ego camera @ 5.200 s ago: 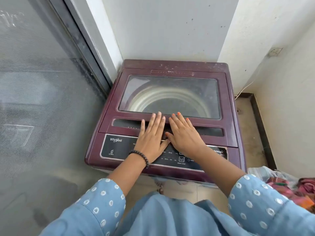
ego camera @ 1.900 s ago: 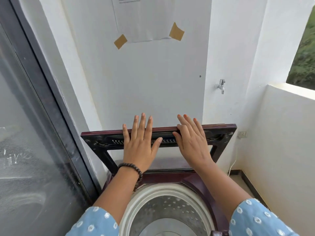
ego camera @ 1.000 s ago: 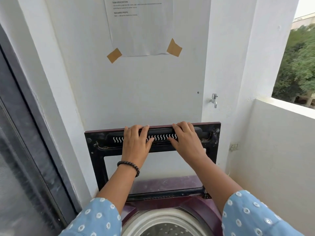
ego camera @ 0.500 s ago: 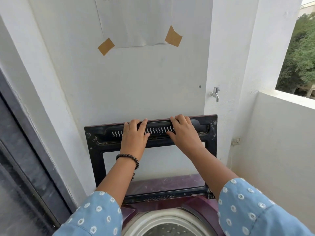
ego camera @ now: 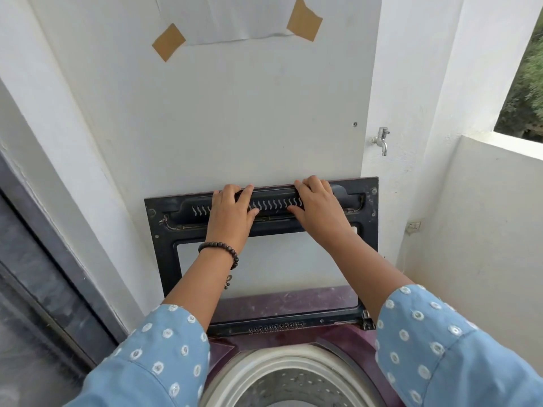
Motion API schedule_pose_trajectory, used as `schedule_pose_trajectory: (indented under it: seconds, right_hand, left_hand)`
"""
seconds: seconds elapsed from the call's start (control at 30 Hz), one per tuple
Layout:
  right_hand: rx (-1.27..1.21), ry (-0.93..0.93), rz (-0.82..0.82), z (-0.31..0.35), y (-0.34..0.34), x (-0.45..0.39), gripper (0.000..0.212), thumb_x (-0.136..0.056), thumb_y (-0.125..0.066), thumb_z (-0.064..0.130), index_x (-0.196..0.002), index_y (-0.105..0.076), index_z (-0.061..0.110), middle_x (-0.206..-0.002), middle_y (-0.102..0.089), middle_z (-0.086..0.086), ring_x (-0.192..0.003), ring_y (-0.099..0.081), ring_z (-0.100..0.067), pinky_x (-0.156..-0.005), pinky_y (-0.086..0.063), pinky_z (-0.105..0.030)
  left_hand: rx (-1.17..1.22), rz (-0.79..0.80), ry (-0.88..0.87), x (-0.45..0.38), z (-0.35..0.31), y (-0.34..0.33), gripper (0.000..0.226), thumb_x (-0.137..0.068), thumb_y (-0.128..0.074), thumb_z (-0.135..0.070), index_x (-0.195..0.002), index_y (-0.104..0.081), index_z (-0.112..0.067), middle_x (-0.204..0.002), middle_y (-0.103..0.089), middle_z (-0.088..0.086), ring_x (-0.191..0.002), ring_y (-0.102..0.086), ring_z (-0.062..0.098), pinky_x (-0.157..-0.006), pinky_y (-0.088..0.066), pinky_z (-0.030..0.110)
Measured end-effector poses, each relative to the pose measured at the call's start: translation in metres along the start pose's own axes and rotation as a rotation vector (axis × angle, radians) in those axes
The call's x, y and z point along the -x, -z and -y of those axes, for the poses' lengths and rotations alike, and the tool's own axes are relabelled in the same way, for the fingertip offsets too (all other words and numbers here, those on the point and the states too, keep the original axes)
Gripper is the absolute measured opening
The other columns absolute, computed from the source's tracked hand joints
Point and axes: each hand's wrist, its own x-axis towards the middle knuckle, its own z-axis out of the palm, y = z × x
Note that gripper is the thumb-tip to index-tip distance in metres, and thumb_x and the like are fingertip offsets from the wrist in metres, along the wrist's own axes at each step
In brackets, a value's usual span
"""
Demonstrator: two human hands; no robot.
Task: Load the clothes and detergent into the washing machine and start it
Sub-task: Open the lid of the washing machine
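Observation:
The maroon top-loading washing machine [ego camera: 293, 301] stands below me with its lid [ego camera: 164, 230] swung up, nearly upright, close to the white wall. The lid's black underside faces me. My left hand [ego camera: 230, 215], with a bead bracelet at the wrist, grips the lid's top edge, fingers bent over it. My right hand [ego camera: 318, 210] grips the same edge just to the right. Below, the steel drum [ego camera: 288, 386] lies uncovered inside its pale ring. Clothes and detergent are out of view.
A dark-framed glass door [ego camera: 35, 289] runs along the left. A metal tap [ego camera: 382, 139] sticks out of the wall right of the lid, with a wall socket [ego camera: 413, 226] lower down. A low white balcony wall [ego camera: 484, 230] closes the right. A taped paper [ego camera: 229, 16] hangs above.
Both hands lifted the lid from flat and closed to nearly upright, uncovering the drum. In the last half second it moved slightly further toward the wall, and my view dipped.

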Motion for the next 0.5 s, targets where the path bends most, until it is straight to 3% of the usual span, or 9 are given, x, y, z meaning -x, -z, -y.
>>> schedule_pose_trajectory:
  seconds: [0.27, 0.5]
  right_hand:
    - [-0.014, 0.003, 0.016, -0.002, -0.005, -0.005, 0.052, -0.092, -0.062, 0.028, -0.135, -0.049, 0.002, -0.126, -0.05, -0.013, -0.117, -0.045, -0.031, -0.104, -0.039, -0.038]
    - [-0.019, -0.003, 0.001, -0.001, -0.007, -0.004, 0.051, -0.086, -0.056, 0.019, -0.133, -0.049, -0.001, -0.122, -0.05, -0.015, -0.113, -0.046, -0.033, -0.101, -0.042, -0.04]
  left_hand:
    - [0.009, 0.024, 0.011, -0.006, 0.005, -0.007, 0.056, -0.095, -0.06, -0.04, -0.141, -0.051, -0.01, -0.128, -0.05, 0.014, -0.12, -0.044, 0.035, -0.105, -0.043, 0.046]
    - [-0.015, 0.003, 0.003, -0.007, 0.006, -0.012, 0.054, -0.096, -0.06, -0.039, -0.14, -0.052, -0.01, -0.127, -0.052, 0.015, -0.118, -0.045, 0.037, -0.102, -0.045, 0.047]
